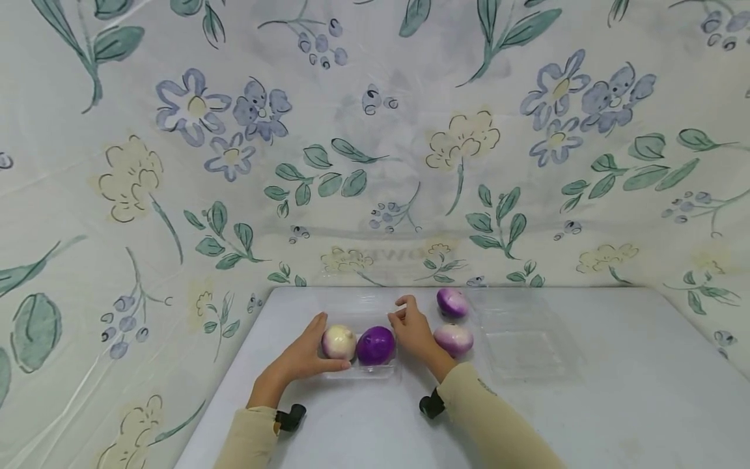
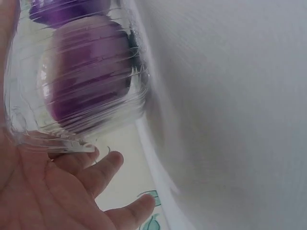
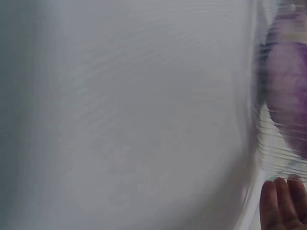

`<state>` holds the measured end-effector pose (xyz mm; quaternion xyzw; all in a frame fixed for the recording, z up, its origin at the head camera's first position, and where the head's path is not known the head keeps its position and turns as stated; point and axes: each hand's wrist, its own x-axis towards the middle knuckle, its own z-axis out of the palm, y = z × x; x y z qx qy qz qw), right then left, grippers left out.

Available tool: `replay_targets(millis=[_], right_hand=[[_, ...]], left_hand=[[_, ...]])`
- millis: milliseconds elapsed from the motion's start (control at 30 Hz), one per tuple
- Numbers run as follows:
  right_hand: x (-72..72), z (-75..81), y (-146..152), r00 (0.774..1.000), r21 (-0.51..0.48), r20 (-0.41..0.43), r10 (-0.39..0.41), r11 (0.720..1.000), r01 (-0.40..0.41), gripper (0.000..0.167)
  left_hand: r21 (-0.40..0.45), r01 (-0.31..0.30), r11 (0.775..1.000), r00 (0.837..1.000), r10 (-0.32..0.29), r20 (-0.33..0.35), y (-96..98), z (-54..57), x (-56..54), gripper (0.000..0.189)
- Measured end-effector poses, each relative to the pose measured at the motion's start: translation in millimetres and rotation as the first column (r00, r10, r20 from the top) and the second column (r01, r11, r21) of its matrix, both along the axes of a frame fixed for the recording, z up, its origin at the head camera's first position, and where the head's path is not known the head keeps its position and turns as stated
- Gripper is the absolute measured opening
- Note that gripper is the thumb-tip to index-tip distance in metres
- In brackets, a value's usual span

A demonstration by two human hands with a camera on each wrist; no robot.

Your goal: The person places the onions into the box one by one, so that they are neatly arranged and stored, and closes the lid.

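Note:
Two onions sit side by side in a clear plastic clamshell box (image 1: 372, 373): a pale one (image 1: 338, 342) on the left and a deep purple one (image 1: 376, 346) on the right. My left hand (image 1: 301, 350) holds the box's left end, thumb along the front and fingers round the back. In the left wrist view, the ribbed box wall (image 2: 86, 115) rests against the palm, with some fingers stretched past it. At the box's right end, my right hand (image 1: 415, 331) has its fingertips close to the back corner. The right wrist view shows its fingers (image 3: 284, 203) nearly straight beside the box.
Two more purple-and-white onions, one at the back (image 1: 452, 303) and one nearer (image 1: 454, 339), lie just right of my right hand. Farther right, another clear plastic box (image 1: 527, 374) lies on the white table (image 1: 633, 404). A flower-patterned sheet (image 1: 410, 215) hangs behind the table.

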<state>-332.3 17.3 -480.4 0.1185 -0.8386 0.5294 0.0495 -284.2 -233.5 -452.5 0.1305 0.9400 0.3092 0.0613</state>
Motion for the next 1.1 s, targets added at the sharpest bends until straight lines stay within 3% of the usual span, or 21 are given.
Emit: replay_targets(millis=[133, 400, 733, 1100], right_hand=[[2.8, 0.0, 1.7, 0.998, 0.085, -0.059, 0.006, 0.996, -0.001, 0.027], [3.2, 1.6, 4.9, 0.998, 0.213, -0.041, 0.043, 0.977, -0.033, 0.035], [7.4, 5.1, 4.2, 0.999, 0.216, -0.025, 0.047, 0.975, -0.04, 0.039], [9.7, 8.6, 4.2, 0.999, 0.165, -0.042, 0.002, 0.986, 0.005, 0.035]], left_hand=[[-0.02, -0.041, 0.999, 0.999, 0.041, -0.031, 1.5, -1.4, -0.5, 0.127], [-0.064, -0.115, 0.991, 0.99, 0.11, -0.084, 1.7, -0.5, -0.3, 0.121], [-0.049, -0.136, 0.989, 0.991, 0.136, -0.004, 2.2, 0.4, 2.6, 0.124], [-0.061, -0.12, 0.991, 0.993, 0.121, 0.01, 0.1, 0.0, 1.6, 0.126]])
